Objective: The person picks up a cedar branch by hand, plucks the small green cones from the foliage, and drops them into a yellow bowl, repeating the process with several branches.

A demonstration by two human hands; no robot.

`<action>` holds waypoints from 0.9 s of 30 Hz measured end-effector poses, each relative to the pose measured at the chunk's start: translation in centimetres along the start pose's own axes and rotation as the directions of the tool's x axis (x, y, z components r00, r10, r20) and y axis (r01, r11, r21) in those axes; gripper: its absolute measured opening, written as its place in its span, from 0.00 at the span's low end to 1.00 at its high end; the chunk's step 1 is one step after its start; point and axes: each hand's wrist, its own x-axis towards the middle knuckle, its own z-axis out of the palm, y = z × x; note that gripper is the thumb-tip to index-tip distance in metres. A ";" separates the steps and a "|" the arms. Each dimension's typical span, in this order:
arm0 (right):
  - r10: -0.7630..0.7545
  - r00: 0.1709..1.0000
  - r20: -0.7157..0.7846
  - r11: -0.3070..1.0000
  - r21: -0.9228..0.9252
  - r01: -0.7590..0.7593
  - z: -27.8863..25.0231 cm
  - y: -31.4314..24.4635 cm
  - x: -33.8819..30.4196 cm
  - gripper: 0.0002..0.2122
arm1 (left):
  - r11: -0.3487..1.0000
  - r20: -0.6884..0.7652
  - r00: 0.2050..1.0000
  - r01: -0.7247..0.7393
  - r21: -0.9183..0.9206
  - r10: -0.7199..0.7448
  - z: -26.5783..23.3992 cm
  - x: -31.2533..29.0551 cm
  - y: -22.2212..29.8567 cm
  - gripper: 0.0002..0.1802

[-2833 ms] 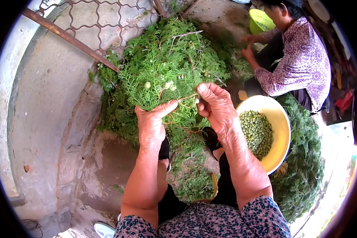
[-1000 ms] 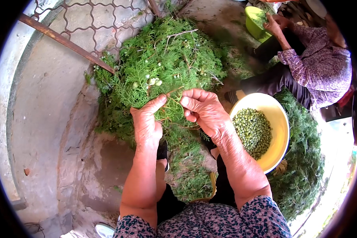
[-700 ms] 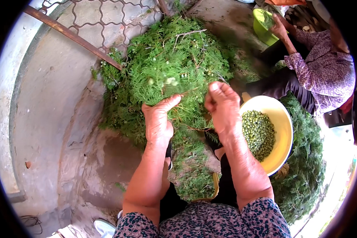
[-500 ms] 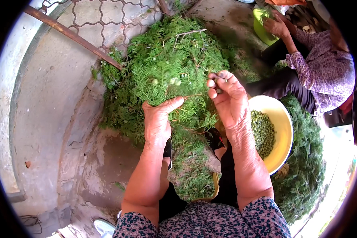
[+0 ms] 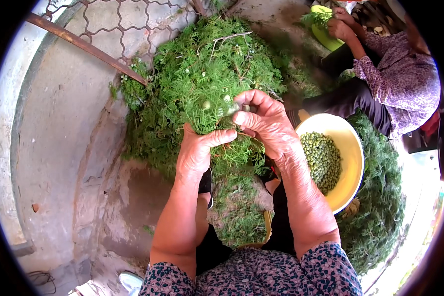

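My left hand [image 5: 198,148] is closed around a leafy evergreen sprig [image 5: 209,111], its thumb pressed along the stem. Pale green cones [image 5: 206,104] show among the sprig's leaves. My right hand [image 5: 267,121] reaches over to the sprig with thumb and fingers curled around some of the small round cones. Behind both hands rises a big heap of cut evergreen branches [image 5: 207,54]. Beside my right forearm sits a yellow bowl [image 5: 351,163] partly filled with small green cones [image 5: 321,160].
At the upper right a co-worker in a patterned purple top [image 5: 404,84] handles a sprig over a lime-green basin [image 5: 324,37]. A rusty metal bar with wire mesh [image 5: 84,45] leans at the upper left. More greenery [image 5: 375,222] lies beyond the bowl.
My right hand has moved left from beside the bowl onto the sprig, its fingers now at the cones. My left hand keeps its hold. The co-worker's hands now hold a sprig above the basin.
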 end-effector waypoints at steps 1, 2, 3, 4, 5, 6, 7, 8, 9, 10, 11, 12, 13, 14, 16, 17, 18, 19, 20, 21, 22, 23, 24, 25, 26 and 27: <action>0.001 1.000 -0.001 1.000 0.000 -0.001 -0.1 -0.1 0.0 0.13 | 1.000 0.004 1.000 -0.009 -0.002 0.009 0.0 0.1 -0.1 0.22; 0.014 1.000 -0.013 1.000 -0.024 -0.015 -0.3 -0.2 -0.1 0.13 | 1.000 -0.033 0.999 -0.025 -0.008 0.025 0.5 -0.1 0.1 0.20; 0.025 0.999 -0.024 0.999 -0.047 -0.027 -0.4 -0.3 -0.1 0.13 | 1.000 -0.033 0.999 -0.026 -0.008 0.025 0.4 0.0 0.1 0.20; -0.003 0.999 -0.046 0.997 -0.077 -0.001 -0.4 -0.1 0.0 0.11 | 1.000 -0.036 0.999 -0.010 0.016 0.010 0.3 0.0 0.0 0.19; -0.004 0.999 -0.045 0.997 -0.077 0.000 -0.3 -0.1 0.0 0.11 | 0.999 -0.039 0.999 0.006 0.039 -0.005 0.3 0.1 0.0 0.19; -0.023 0.995 -0.095 0.991 -0.131 0.011 -0.2 -0.1 -0.1 0.11 | 0.999 -0.038 0.999 0.012 0.039 -0.011 0.1 0.1 0.0 0.18; -0.046 0.989 -0.143 0.982 -0.185 0.019 -0.1 -0.1 -0.1 0.11 | 0.999 -0.040 0.999 0.011 0.040 -0.010 0.1 0.1 0.1 0.18; -0.067 0.983 -0.173 0.979 -0.203 0.031 0.2 -0.1 0.0 0.09 | 1.000 -0.083 0.997 0.006 0.007 -0.005 0.1 0.2 0.1 0.18; -0.067 0.983 -0.172 0.979 -0.204 0.031 0.4 -0.2 -0.1 0.09 | 1.000 -0.126 0.992 0.000 -0.026 -0.003 0.1 0.2 0.0 0.17; -0.067 0.982 -0.174 0.969 -0.247 0.023 0.6 -0.3 -0.2 0.09 | 1.000 -0.164 0.986 -0.022 -0.016 0.019 0.5 0.2 0.2 0.15; -0.068 0.982 -0.176 0.957 -0.289 0.014 0.7 -0.3 -0.2 0.09 | 1.000 -0.166 0.986 -0.022 -0.016 0.019 0.6 0.2 0.2 0.15; -0.068 0.982 -0.176 0.957 -0.290 0.014 0.6 -0.2 -0.2 0.09 | 1.000 -0.173 0.985 -0.021 -0.017 0.017 0.6 0.2 0.3 0.15; -0.076 0.981 -0.180 0.955 -0.297 0.019 0.4 0.0 -0.1 0.08 | 1.000 -0.180 0.984 -0.019 -0.017 0.016 0.7 0.2 0.3 0.15; -0.084 0.979 -0.185 0.953 -0.303 0.024 0.4 0.2 -0.1 0.07 | 1.000 -0.181 0.983 -0.020 -0.017 0.016 0.7 0.2 0.2 0.15; -0.047 0.971 -0.233 0.966 -0.257 -0.015 0.6 0.1 -0.3 0.06 | 0.999 -0.194 0.980 -0.032 0.001 0.031 0.7 0.2 -0.2 0.15; -0.009 0.960 -0.279 0.977 -0.208 -0.051 0.7 0.1 -0.4 0.05 | 0.999 -0.194 0.981 -0.032 0.000 0.031 0.8 0.2 -0.3 0.15; 0.011 0.953 -0.302 0.982 -0.178 -0.068 0.7 0.4 -0.4 0.04 | 0.999 -0.203 0.979 -0.034 -0.015 0.030 0.9 0.1 -0.4 0.16; 0.011 0.953 -0.301 0.982 -0.178 -0.068 0.7 0.5 -0.4 0.04 | 0.999 -0.211 0.977 -0.036 -0.030 0.029 1.0 0.1 -0.4 0.16; 0.030 0.943 -0.331 0.986 -0.145 -0.082 0.8 0.5 -0.4 0.04 | 0.999 -0.211 0.977 -0.037 -0.031 0.029 1.1 0.2 -0.5 0.16; 0.051 0.932 -0.358 0.989 -0.110 -0.096 0.9 0.6 -0.5 0.05 | 0.999 -0.208 0.978 -0.028 -0.044 0.018 1.1 0.2 -0.5 0.16; 0.040 0.927 -0.374 0.986 -0.135 -0.097 1.2 0.6 -0.6 0.06 | 0.998 -0.204 0.979 -0.019 -0.057 0.007 1.2 0.3 -0.6 0.16; 0.041 0.927 -0.372 0.986 -0.135 -0.097 1.6 0.4 -0.6 0.06 | 0.997 -0.200 0.980 -0.010 -0.070 -0.004 1.2 0.3 -0.6 0.15; 0.027 0.911 -0.412 0.982 -0.159 -0.101 1.9 0.2 -0.7 0.07 | 0.997 -0.199 0.980 -0.003 -0.072 -0.011 1.4 0.3 -0.6 0.15; 0.012 0.893 -0.450 0.978 -0.182 -0.105 2.1 0.2 -0.8 0.07 | 0.997 -0.198 0.980 -0.003 -0.073 -0.012 1.5 0.3 -0.6 0.15; -0.006 0.890 -0.455 0.974 -0.205 -0.099 1.8 0.4 -0.8 0.09 | 0.997 -0.191 0.981 0.009 -0.074 -0.024 1.5 0.3 -0.6 0.15; -0.006 0.890 -0.455 0.974 -0.205 -0.099 1.9 0.5 -0.8 0.09 | 0.997 -0.185 0.982 0.021 -0.074 -0.034 1.6 0.2 -0.5 0.16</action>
